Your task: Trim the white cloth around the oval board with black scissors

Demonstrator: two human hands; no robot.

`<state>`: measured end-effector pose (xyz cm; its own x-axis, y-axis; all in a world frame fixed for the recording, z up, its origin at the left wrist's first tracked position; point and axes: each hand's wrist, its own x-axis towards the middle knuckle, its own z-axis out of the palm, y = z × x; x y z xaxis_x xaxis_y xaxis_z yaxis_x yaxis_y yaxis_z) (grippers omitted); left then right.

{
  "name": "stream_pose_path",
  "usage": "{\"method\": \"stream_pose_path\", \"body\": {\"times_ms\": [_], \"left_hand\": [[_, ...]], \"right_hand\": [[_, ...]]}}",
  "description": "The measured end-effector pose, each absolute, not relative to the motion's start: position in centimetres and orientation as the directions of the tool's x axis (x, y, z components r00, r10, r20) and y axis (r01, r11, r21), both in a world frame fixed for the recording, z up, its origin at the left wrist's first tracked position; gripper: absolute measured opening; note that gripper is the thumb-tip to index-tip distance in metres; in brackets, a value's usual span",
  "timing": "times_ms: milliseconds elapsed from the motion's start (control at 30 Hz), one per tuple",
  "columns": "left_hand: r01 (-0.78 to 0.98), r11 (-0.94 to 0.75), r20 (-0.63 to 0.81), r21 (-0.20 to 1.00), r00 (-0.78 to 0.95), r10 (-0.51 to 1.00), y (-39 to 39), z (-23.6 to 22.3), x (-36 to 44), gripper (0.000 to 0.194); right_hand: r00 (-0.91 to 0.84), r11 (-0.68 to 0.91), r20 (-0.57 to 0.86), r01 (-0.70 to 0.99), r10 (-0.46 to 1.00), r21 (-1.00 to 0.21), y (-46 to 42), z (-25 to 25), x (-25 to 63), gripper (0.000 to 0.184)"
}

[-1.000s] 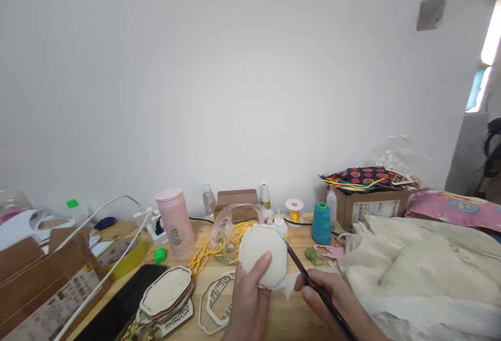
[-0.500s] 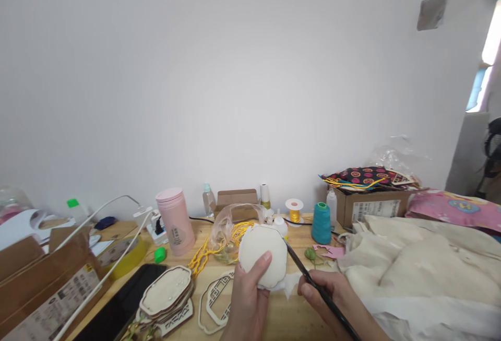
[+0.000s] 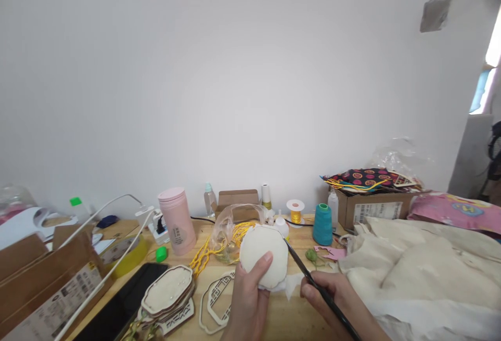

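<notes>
My left hand grips a cream scalloped disc from below, its thumb pressed flat on the face. In my right hand is a slim black pointed tool, held like a pen; I cannot make out its exact kind. Its tip meets the disc's upper right edge or sits just beside it. White cloth shows beneath the disc. Left of my left hand lies a fretwork wooden frame, and beyond it a stack of scalloped wooden plates.
Behind the hands stand a glue bottle, a gold thread spool and a teal thread cone. Cream fabric is heaped at right. At left are a pink tumbler, a phone and a cardboard box.
The whole view has shifted very slightly. Both hands keep their hold on the disc and the black tool, with hardly any movement between them.
</notes>
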<state>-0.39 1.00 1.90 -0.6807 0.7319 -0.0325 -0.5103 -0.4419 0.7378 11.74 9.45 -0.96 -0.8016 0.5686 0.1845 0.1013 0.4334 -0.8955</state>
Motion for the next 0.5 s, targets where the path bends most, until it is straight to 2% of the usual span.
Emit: {"method": "stream_pose_path", "body": {"times_ms": [200, 500], "left_hand": [[-0.5, -0.434, -0.025, 0.75, -0.677, 0.736, 0.83, 1.84, -0.44, 0.064], [-0.502, -0.43, -0.02, 0.75, -0.667, 0.745, 0.83, 1.9, -0.41, 0.066]], "right_hand": [[-0.81, 0.449, 0.176, 0.117, 0.559, -0.886, 9.46, -0.41, 11.96, 0.04], [-0.805, 0.453, 0.216, 0.073, 0.553, -0.889, 9.59, -1.22, 11.8, 0.049]]}}
